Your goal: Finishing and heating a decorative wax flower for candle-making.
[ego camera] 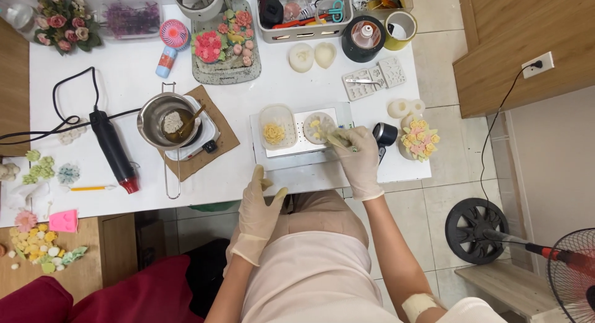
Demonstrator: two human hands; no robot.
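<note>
White table point(124, 186) crowded; bare strip only along near edge. Light tray point(297, 154) at 12 o'clock of torso, near that edge. Left hand point(260, 202) released, loose, over table edge at 7 of tray. Right hand point(358, 152) pinching thin tool onto round mould point(315, 126), tray's 1 o'clock.

On the white counter point(124, 75) lie a black heat gun point(113, 150), a steel pot point(167, 115) on a small burner, a rose bouquet point(62, 22), a grey tool bin point(304, 13) and tape rolls point(365, 38), with a fan point(573, 273) on the floor.
</note>
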